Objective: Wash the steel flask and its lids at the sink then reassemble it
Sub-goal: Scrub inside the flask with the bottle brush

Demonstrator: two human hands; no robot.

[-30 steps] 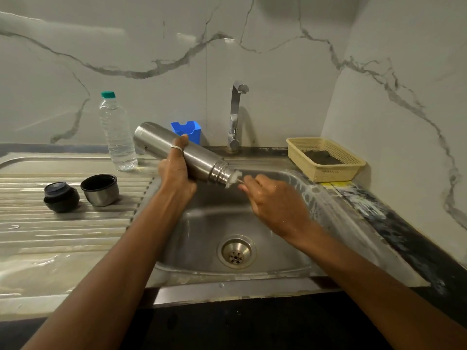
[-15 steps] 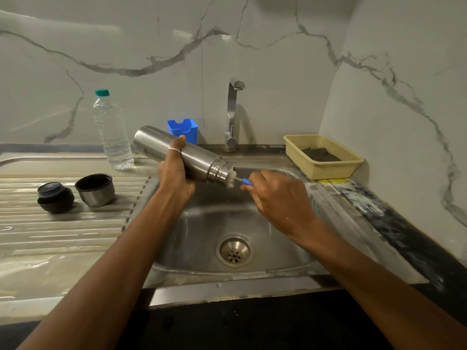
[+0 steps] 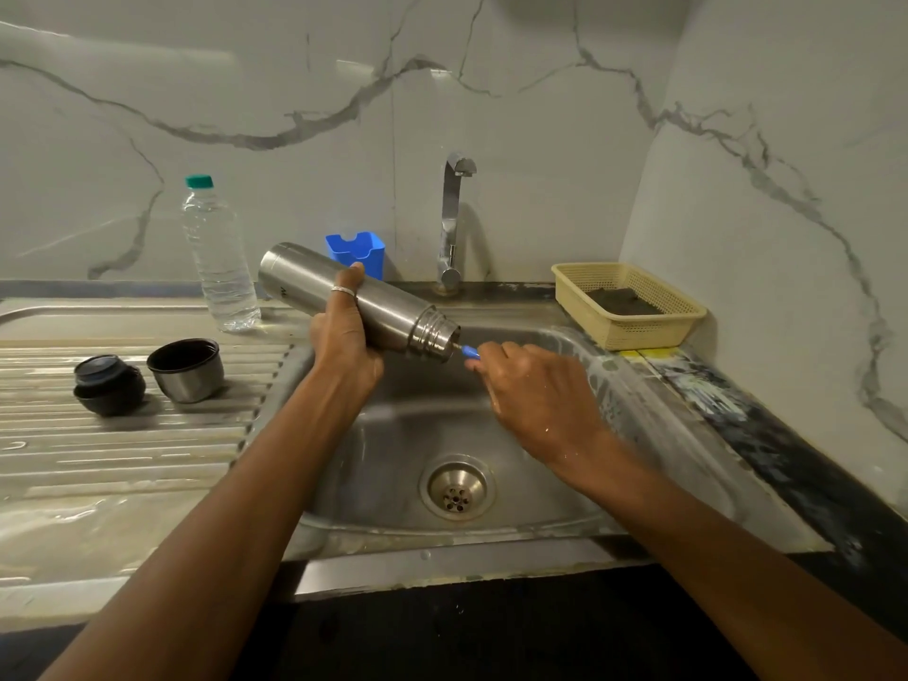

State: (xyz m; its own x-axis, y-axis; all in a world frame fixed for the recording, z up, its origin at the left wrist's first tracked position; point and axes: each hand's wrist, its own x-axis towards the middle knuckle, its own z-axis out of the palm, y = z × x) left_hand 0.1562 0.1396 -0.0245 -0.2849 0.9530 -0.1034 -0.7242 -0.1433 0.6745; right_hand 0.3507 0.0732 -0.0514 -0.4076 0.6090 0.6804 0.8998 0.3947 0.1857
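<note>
My left hand (image 3: 344, 336) grips the steel flask (image 3: 393, 312) around its middle, holding it tilted over the sink (image 3: 491, 425) with the open threaded mouth pointing down to the right. My right hand (image 3: 535, 390) is closed on the blue handle of a bottle brush (image 3: 469, 351), whose thin wire runs into the flask's mouth; the bristles are hidden inside. The steel cup lid (image 3: 185, 370) stands mouth up on the ribbed drainboard (image 3: 123, 435). Left of it rests the black inner stopper (image 3: 109, 384).
The tap (image 3: 454, 218) rises behind the basin, with no water running. A clear plastic bottle (image 3: 218, 258) with a green cap stands at the back left. A blue holder (image 3: 356, 250) sits by the wall. A yellow basket (image 3: 634, 307) holding a dark scrub pad is at the right.
The brush has gone deeper into the flask: white bristles showed at the mouth a second ago, now only wire and blue handle show. Flask and left hand stay put.
</note>
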